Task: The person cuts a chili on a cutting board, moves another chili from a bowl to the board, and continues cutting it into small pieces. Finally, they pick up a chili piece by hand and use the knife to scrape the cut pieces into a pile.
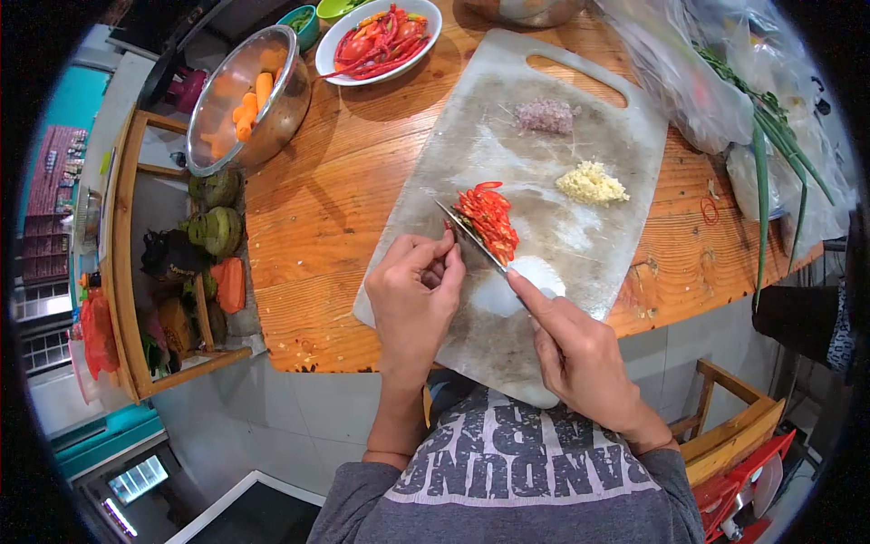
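Observation:
My right hand (580, 349) grips a knife (473, 239) with the forefinger laid along its spine; the blade rests against a pile of sliced red chilli (491, 220) on a white cutting board (530, 154). My left hand (414, 295) is curled at the blade's left side, fingertips pinched on a small bit of red chilli by the knife tip. Farther back on the board lie a heap of minced garlic (591, 184) and a heap of chopped shallot (545, 115).
A wooden table (317, 208) carries a steel bowl of carrot pieces (249, 95), a white plate of red chillies (381, 41), and plastic bags with green onions (770, 136) at right. A cluttered wooden shelf (181, 263) stands left, a wooden chair (734, 426) lower right.

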The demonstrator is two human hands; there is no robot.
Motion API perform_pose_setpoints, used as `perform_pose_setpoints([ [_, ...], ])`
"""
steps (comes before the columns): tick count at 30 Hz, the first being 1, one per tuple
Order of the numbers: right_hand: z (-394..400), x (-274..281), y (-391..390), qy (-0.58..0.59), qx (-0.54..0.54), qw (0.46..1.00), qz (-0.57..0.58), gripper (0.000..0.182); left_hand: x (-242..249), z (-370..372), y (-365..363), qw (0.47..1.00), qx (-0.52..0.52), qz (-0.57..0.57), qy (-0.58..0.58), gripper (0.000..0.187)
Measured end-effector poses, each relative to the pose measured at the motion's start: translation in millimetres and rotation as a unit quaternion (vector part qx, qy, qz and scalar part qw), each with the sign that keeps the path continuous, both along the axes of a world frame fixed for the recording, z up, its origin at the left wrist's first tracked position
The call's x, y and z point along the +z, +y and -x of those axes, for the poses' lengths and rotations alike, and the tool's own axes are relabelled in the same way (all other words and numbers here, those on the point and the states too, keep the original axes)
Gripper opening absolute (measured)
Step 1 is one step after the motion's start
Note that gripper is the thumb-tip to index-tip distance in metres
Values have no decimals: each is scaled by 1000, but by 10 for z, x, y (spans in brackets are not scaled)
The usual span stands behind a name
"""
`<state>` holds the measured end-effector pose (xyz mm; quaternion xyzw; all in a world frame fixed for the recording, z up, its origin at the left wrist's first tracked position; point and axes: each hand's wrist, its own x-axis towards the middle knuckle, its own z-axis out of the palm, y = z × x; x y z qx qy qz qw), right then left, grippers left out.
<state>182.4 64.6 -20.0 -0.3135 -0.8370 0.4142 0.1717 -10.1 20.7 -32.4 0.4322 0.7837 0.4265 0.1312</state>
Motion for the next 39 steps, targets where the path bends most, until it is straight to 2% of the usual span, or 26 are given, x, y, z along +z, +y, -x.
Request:
perform_pose_setpoints([
  [6, 10, -17, -21, -1, 10, 1000, 5, 66, 11, -27, 23, 1000, 5, 8, -21, 11],
  [15, 177, 35, -103, -91, 20, 995, -37, 73, -6, 27, 35, 999, -16, 34, -17, 10],
  [24, 353, -97, -37, -68, 18, 995, -67, 79, -32, 23, 30, 999, 2, 12, -48, 8],
  [27, 191, -4, -116, -99, 17, 995, -27, 79, -47, 7, 27, 998, 22, -1, -63, 7],
  [32, 22, 84, -155, -83, -2, 997, 0, 73, -56, 8, 55, 999, 39, -6, -36, 7],
  [35, -38, 21, -79, -45, 2, 999, 6, 70, -9, -26, -11, 1000, 3, 20, -15, 8],
  [39, 10, -12, -44, -28, 7, 1000, 0, 68, 5, -74, -30, 998, 14, 32, -45, 8],
])
